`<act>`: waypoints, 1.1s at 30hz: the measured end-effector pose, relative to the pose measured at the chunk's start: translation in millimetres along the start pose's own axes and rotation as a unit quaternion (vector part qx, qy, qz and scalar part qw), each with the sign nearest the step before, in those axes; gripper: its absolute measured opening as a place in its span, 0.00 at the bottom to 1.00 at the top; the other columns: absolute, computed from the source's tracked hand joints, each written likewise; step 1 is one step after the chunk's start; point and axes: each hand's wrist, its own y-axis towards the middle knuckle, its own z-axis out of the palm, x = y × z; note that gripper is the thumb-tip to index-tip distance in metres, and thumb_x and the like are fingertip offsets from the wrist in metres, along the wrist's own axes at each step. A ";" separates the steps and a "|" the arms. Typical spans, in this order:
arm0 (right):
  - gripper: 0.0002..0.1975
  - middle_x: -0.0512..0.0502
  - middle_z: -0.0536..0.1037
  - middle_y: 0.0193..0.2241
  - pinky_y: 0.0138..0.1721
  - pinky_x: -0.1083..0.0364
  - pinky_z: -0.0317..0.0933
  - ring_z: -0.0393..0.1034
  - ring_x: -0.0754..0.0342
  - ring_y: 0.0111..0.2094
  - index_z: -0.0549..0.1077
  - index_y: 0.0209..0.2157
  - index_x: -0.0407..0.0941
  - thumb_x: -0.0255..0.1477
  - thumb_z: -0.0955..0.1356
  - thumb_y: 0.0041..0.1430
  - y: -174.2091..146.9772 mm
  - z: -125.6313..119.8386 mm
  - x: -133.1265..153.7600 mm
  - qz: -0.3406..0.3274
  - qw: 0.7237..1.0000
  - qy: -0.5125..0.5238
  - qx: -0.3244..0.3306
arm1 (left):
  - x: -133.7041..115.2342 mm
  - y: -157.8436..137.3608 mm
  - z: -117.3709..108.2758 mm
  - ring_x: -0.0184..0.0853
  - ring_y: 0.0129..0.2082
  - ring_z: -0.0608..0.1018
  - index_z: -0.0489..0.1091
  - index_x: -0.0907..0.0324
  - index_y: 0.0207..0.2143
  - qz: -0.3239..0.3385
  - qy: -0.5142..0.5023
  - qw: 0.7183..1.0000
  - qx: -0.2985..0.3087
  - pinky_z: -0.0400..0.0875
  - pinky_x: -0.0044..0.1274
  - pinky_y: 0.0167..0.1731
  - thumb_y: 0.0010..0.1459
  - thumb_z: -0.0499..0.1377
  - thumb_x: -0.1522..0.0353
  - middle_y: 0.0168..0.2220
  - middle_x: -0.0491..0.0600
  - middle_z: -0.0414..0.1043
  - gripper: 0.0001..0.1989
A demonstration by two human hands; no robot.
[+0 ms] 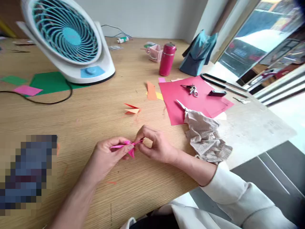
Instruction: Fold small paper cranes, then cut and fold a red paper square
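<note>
"Where's that folded pink paper?"

"Over the bench, in a double grip — the left hand pinches its body under the thumb, the right hand nips its thin end with the fingertips."

"And beyond it?"

"A folded orange piece, near a flat orange strip."

"What about off to the right?"

"A crumpled cloth — a pointed metal tip pokes out from under it, onto the red sheet."
</note>
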 end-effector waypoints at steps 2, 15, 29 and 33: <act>0.05 0.46 0.73 0.33 0.39 0.57 0.66 0.69 0.55 0.36 0.69 0.36 0.44 0.20 0.66 0.60 2.2 2.7 -1.1 -0.010 0.999 -0.017 0.035 | 0.0 2.9 3.2 0.29 0.23 0.75 0.77 0.59 0.27 0.010 0.005 1.000 -0.021 0.71 0.17 0.23 0.46 0.71 0.54 0.23 0.45 0.75 0.18; 0.19 0.35 0.71 0.51 0.50 0.39 0.65 0.67 0.38 0.50 0.70 0.54 0.46 0.32 0.69 0.61 -123.9 -153.9 21.4 0.209 0.837 -0.505 -0.027 | -3.5 10.6 5.4 0.32 0.26 0.77 0.78 0.60 0.25 0.012 -0.073 0.995 -0.065 0.73 0.19 0.22 0.37 0.75 0.55 0.26 0.48 0.77 0.19; 0.21 0.23 0.70 0.53 0.53 0.46 0.50 0.61 0.43 0.53 0.70 0.56 0.34 0.31 0.62 0.67 -84.3 -361.1 -31.6 0.322 0.687 -0.616 -0.211 | 5.1 16.2 2.3 0.32 0.26 0.77 0.77 0.60 0.25 -0.013 -0.098 0.993 -0.063 0.72 0.17 0.21 0.39 0.75 0.57 0.26 0.49 0.78 0.18; 0.25 0.30 0.76 0.48 0.44 0.51 0.56 0.67 0.48 0.45 0.73 0.56 0.38 0.33 0.70 0.60 -90.5 -382.7 -80.0 0.416 0.709 -0.557 -0.123 | 5.4 17.6 5.8 0.30 0.25 0.76 0.76 0.61 0.25 -0.017 -0.108 0.992 -0.058 0.71 0.18 0.22 0.42 0.75 0.59 0.25 0.47 0.76 0.16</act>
